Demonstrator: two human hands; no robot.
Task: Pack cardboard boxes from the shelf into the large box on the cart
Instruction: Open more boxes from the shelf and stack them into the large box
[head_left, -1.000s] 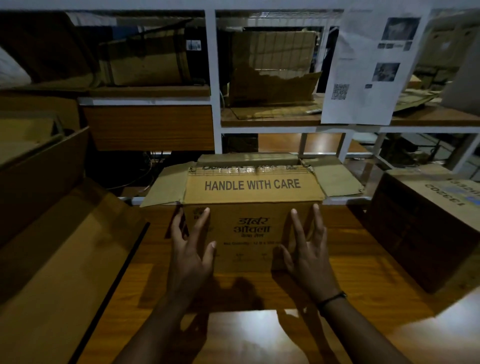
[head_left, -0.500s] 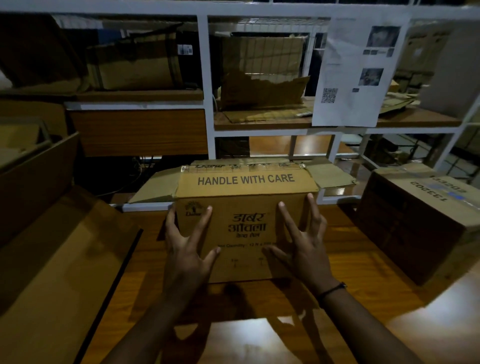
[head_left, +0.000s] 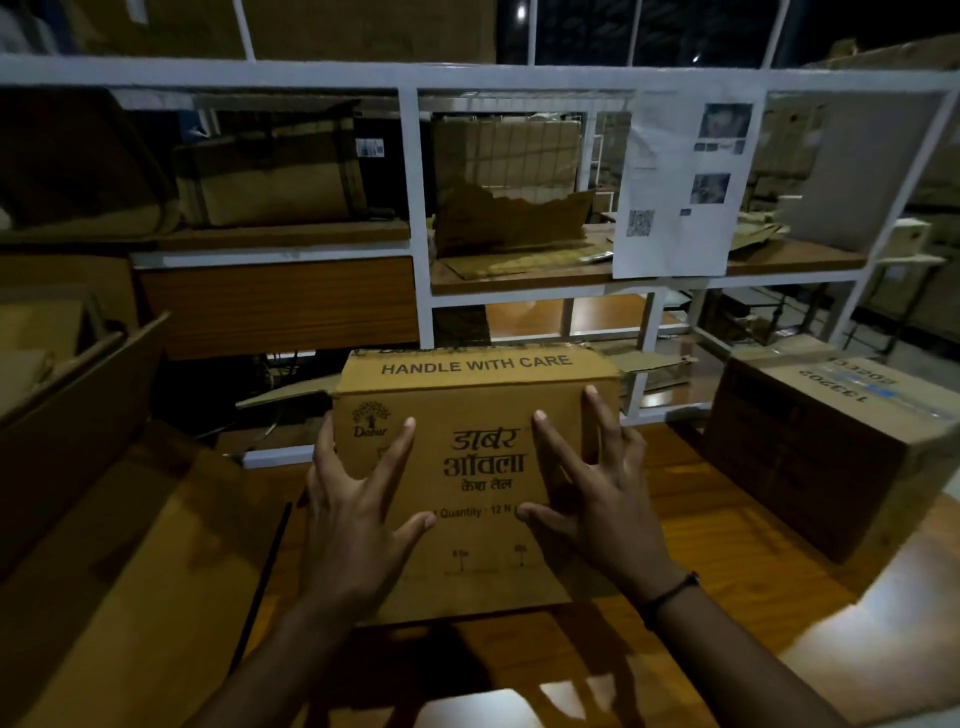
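A brown cardboard box (head_left: 467, 467) printed "HANDLE WITH CARE" stands on the wooden surface (head_left: 727, 545) in front of the white shelf (head_left: 415, 208). My left hand (head_left: 353, 509) lies spread on its front face near the left edge, with the outer fingers reaching round that edge. My right hand (head_left: 592, 493) is spread on the front face near the right edge, thumb and fingers touching the cardboard. The box's side flaps stick out behind it. At the left, a large open box (head_left: 130, 571) shows its flaps and inner wall.
A sealed carton (head_left: 831, 447) with a printed number stands at the right. On the upper shelf are a brown box (head_left: 270, 176) and torn cardboard (head_left: 509, 223). A white paper sheet (head_left: 680, 192) hangs from the shelf frame.
The box has come closer to me and fills more of the view. Both hands have stayed on its front face and slid higher. The camera has tilted up.
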